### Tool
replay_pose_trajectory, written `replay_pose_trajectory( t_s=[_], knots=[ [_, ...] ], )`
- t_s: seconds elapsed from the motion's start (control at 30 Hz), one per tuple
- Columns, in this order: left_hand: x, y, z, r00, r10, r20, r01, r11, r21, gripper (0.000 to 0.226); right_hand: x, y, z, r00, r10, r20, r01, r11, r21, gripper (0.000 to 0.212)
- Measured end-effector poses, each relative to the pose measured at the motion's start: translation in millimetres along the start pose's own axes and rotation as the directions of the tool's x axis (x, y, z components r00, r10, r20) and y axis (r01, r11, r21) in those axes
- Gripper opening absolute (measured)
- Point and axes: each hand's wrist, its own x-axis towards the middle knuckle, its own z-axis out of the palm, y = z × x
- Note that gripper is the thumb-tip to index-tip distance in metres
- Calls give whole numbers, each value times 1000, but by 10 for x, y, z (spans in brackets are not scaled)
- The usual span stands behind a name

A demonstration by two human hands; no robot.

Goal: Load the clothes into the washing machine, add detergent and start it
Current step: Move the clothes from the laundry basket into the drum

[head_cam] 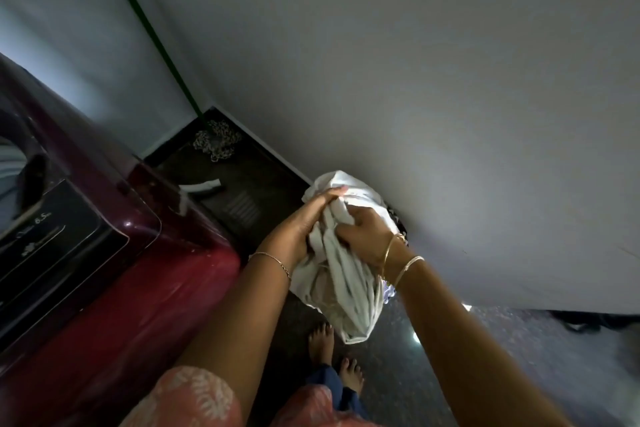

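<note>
**Desk:** Where is the laundry?

**Photographer:** Centre of the frame. A crumpled white cloth [341,274], greyer in its folds and gathered into a loose bundle, hangs above the dark floor [536,343]. It is just right of the maroon washing machine [156,270] and close to the pale wall [415,80].

**Desk:** And the hands?

**Photographer:** Both grasp it. The left hand [304,218] clasps the bundle's left side, fingers closed over its top fold. The right hand [367,236] digs into the fabric from the right, fingers bunched in it. A thin chain [273,260] circles the left wrist, and bangles [398,260] the right.

**Desk:** Anything else?

**Photographer:** The machine's black control panel [52,236] sits at the left edge. A mop [216,140] with a green handle leans in the corner, upper left of centre. Bare feet [322,340] stand below the bundle.
</note>
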Motion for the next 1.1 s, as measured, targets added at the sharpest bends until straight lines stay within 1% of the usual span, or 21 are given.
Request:
replay_pose_trajectory(
  t_s=[0.1, 0.13, 0.17, 0.2, 0.27, 0.33, 0.37, 0.4, 0.43, 0.5, 0.57, 0.67, 0.7, 0.73, 0.77, 0.8, 0.83, 0.9, 0.93, 1.03, 1.1],
  knots=[
    [-3, 24, -9, 994, 25, -111, -22, 999, 27, 17, -77, 22, -3, 991, -9, 136, 8, 1000, 4, 19],
    [3, 34, -17, 989, 32, -143, -24, 998, 60, 13, -102, 24, -29, 983, -10, 183, 2, 999, 46, 14],
    [-12, 52, -24, 984, 57, -169, -42, 995, 91, 9, -120, 20, -69, 979, -14, 201, -9, 993, 117, 5],
    [-25, 77, -42, 979, 91, -185, -73, 992, 100, 8, -137, 6, -125, 988, -13, 156, -18, 981, 195, 12],
    [-68, 163, -87, 970, 150, -194, -137, 988, 76, 16, -103, 63, -284, 988, -28, -154, 78, 941, 330, 26],
    [-123, 256, -180, 969, 181, -168, -174, 983, 53, 20, -4, 234, -496, 852, -80, -517, 184, 971, 154, 16],
    [-157, 302, -234, 975, 183, -129, -180, 983, 38, 21, 60, 332, -593, 808, -106, -580, 136, 991, 8, 14],
    [-201, 353, -280, 981, 172, -89, -170, 985, 30, 20, 104, 398, -672, 817, -118, -564, 49, 990, -136, 35],
    [-249, 404, -317, 985, 163, -52, -162, 986, 30, 17, 147, 472, -724, 867, -125, -482, -19, 959, -282, 67],
    [-382, 500, -336, 988, 153, 18, -153, 987, 42, 12, 236, 555, -740, 952, -97, -291, -49, 888, -457, 119],
    [-493, 576, -308, 982, 169, 87, -173, 984, 37, 24, 360, 579, -657, 991, -27, -129, -43, 860, -508, 129],
    [-601, 684, -241, 957, 218, 190, -217, 976, -25, 48, 972, 1311, -778, 996, -36, -87, -17, 841, -541, 90],
    [-609, 709, -244, 949, 236, 208, -226, 972, -67, 50, 1074, 1373, -812, 991, -30, -134, -39, 875, -483, 73],
    [-630, 732, -243, 943, 258, 210, -241, 965, -102, 48, 1044, 1281, -819, 979, -36, -201, -39, 934, -354, 52],
    [-644, 745, -262, 934, 287, 211, -263, 955, -134, 43, 913, 1086, -716, 979, 49, -200, -79, 986, -145, 29],
    [-667, 753, -276, 924, 312, 222, -281, 946, -161, 35, 662, 714, -659, 964, 142, -225, -145, 989, 4, 15],
    [-670, 748, -305, 916, 336, 218, -300, 936, -183, 29, 473, 357, -619, 946, 183, -269, -155, 980, 124, 15],
    [-636, 708, -380, 916, 371, 152, -338, 918, -208, 20, 371, 178, -680, 932, 136, -336, -41, 961, 274, 32],
    [-601, 686, -413, 921, 378, 91, -354, 912, -209, 16, 367, 111, -684, 925, 107, -364, 18, 946, 324, 28],
    [-473, 635, -514, 929, 369, -6, -360, 902, -238, 7, 398, 38, -721, 907, 190, -376, -10, 902, 433, 16],
    [-421, 597, -509, 939, 344, -19, -337, 909, -245, 17, 410, -36, -741, 918, 232, -321, -15, 830, 558, 13]
  ],
)
